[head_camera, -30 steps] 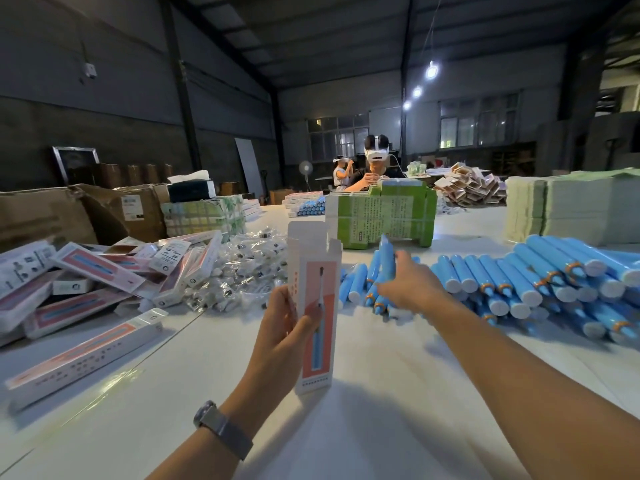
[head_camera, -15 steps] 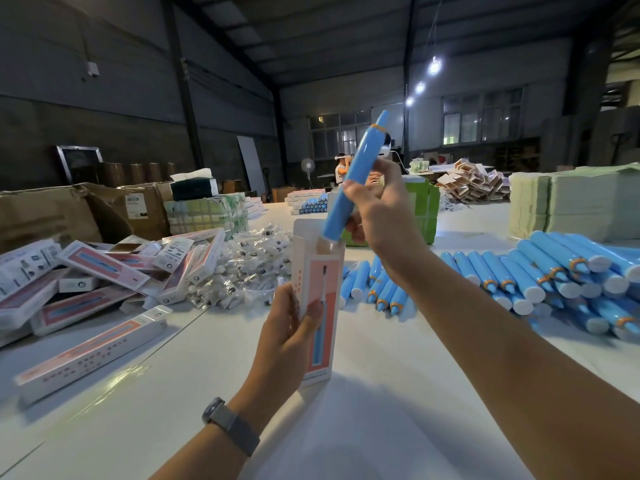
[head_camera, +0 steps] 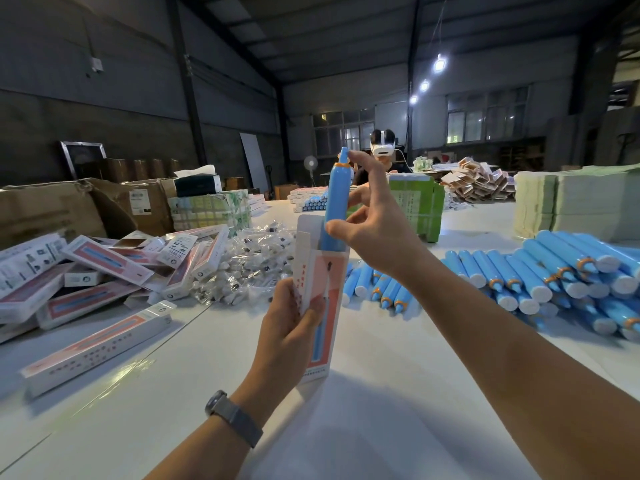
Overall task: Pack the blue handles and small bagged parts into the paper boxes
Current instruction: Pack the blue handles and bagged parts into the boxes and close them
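My left hand grips a tall white and salmon paper box upright, its top flap open. A blue handle with an orange ring stands partway inside the box's open top. My right hand pinches that handle with thumb and fingers, the index finger touching its tip. Several more blue handles lie in a heap at the right. A pile of small bagged parts lies left of the box.
Packed boxes are heaped at the left, one lying alone near the front. Cardboard cartons stand behind them. A green carton, stacked flat paper and a person with a headset are farther back on the white table.
My right hand lifted a blue handle off the heap, brought it above the box, and has lowered its bottom end into the open top. The left hand kept holding the box.
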`<state>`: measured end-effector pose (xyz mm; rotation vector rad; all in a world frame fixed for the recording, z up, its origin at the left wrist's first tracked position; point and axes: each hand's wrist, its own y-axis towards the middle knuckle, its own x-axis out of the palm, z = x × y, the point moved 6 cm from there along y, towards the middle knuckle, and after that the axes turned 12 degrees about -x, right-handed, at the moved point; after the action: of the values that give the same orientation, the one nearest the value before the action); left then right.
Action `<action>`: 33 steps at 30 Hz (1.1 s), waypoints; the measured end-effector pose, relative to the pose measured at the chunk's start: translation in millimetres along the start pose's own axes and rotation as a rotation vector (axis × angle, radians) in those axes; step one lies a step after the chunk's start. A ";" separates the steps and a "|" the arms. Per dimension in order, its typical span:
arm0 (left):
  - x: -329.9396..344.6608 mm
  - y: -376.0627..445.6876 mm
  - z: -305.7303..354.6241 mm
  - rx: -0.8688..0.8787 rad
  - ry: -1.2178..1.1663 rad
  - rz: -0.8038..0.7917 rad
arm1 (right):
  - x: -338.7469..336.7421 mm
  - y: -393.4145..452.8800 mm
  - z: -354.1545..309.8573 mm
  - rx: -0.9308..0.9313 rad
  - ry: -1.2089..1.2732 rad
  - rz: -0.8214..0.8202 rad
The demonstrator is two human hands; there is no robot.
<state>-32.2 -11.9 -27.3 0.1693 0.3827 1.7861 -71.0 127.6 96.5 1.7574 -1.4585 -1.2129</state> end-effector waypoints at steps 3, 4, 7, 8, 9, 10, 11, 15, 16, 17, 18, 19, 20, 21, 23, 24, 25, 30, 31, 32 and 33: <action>-2.0 0.2 0.7 0.008 0.006 0.004 | -2.9 2.9 -1.1 -0.015 -0.018 -0.037; -2.2 0.1 1.3 0.012 0.012 0.004 | -4.1 4.2 -1.4 -0.020 -0.033 -0.054; -1.8 0.0 1.6 0.016 0.015 0.007 | -6.3 6.2 -1.0 -0.015 -0.048 -0.085; -2.1 0.3 1.0 0.012 0.012 0.015 | -6.4 5.8 0.0 -0.002 -0.062 -0.091; -2.7 0.7 0.4 0.006 0.007 0.026 | -6.0 5.0 0.8 0.011 -0.084 -0.098; -3.4 1.2 -0.3 0.001 0.005 0.041 | -5.1 4.0 1.6 0.018 -0.113 -0.103; -4.3 2.0 -1.0 0.000 0.006 0.054 | -3.9 3.0 2.1 0.015 -0.152 -0.111; -10.0 5.8 -4.7 0.019 0.042 0.102 | 9.3 -3.1 3.8 0.001 -0.270 -0.175; -12.3 7.0 -5.5 0.029 0.047 0.113 | 13.1 -4.6 4.0 -0.001 -0.285 -0.191; -14.7 8.7 -6.1 0.038 0.047 0.126 | 16.8 -5.9 3.5 -0.010 -0.309 -0.206; -17.5 10.3 -7.1 0.047 0.048 0.141 | 20.4 -7.0 3.5 -0.021 -0.337 -0.224; -20.1 11.9 -8.1 0.054 0.052 0.157 | 24.0 -7.8 3.6 -0.028 -0.358 -0.245; -22.3 13.3 -9.1 0.061 0.059 0.174 | 27.9 -8.5 4.5 -0.030 -0.370 -0.275; -24.4 14.9 -10.1 0.062 0.067 0.190 | 31.6 -8.8 6.1 -0.028 -0.374 -0.308; -29.7 17.5 -11.3 0.069 0.091 0.238 | 38.0 -8.9 9.8 -0.030 -0.362 -0.353; -34.3 19.3 -10.5 0.074 0.098 0.279 | 39.7 -7.5 11.2 -0.039 -0.338 -0.338; -40.8 21.5 -9.7 0.073 0.094 0.331 | 39.6 -5.9 12.2 -0.046 -0.301 -0.286; -88.8 31.5 -19.8 -0.027 -0.031 0.630 | 66.1 -6.2 55.4 0.076 -0.257 -0.156; -94.4 32.1 -21.6 -0.032 -0.031 0.662 | 80.9 -9.2 73.0 0.130 -0.310 -0.234; -97.3 32.5 -23.0 -0.034 -0.031 0.680 | 97.2 -13.2 90.7 0.177 -0.371 -0.332; -98.6 32.8 -24.1 -0.033 -0.033 0.689 | 114.2 -18.0 107.1 0.217 -0.426 -0.439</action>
<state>-45.2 -117.8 -29.8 0.3361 0.2869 2.4613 -157.1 37.1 0.5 2.1363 -1.5239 -1.8003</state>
